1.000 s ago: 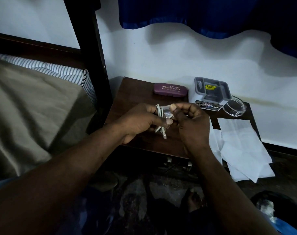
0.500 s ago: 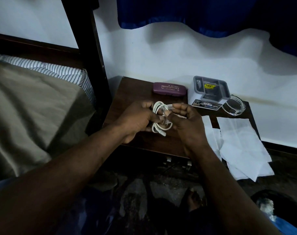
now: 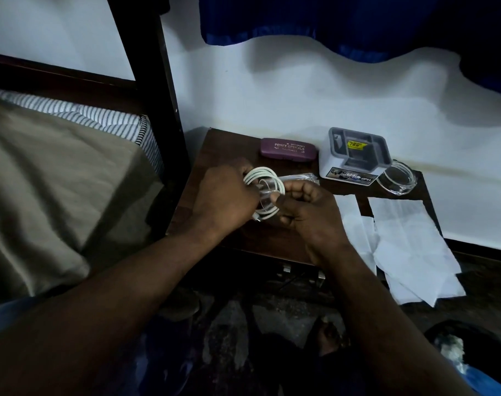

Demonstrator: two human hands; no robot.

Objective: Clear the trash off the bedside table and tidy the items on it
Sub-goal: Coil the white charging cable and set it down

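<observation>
Over the dark wooden bedside table [image 3: 215, 150], my left hand [image 3: 223, 198] grips a coiled white cable [image 3: 267, 178] by its left side. My right hand [image 3: 309, 212] pinches the coil's right side together with a clear plastic wrapper [image 3: 299, 177] that sticks out behind it. A purple glasses case [image 3: 288, 148] lies at the back of the table. Beside it stands a white and grey box [image 3: 355, 158], then a clear glass ashtray [image 3: 396, 178]. White paper sheets [image 3: 409, 244] hang over the table's right front edge.
A bed with a tan cover [image 3: 43, 190] and striped mattress [image 3: 100, 118] lies to the left, behind a dark bedpost [image 3: 152, 90]. A blue curtain [image 3: 329, 21] hangs above the white wall. A dark bin [image 3: 466, 352] sits on the floor at bottom right.
The cable went from a flat bundle between my hands to a round open coil. Both hands stayed over the table's middle, and the clear wrapper now shows behind the coil.
</observation>
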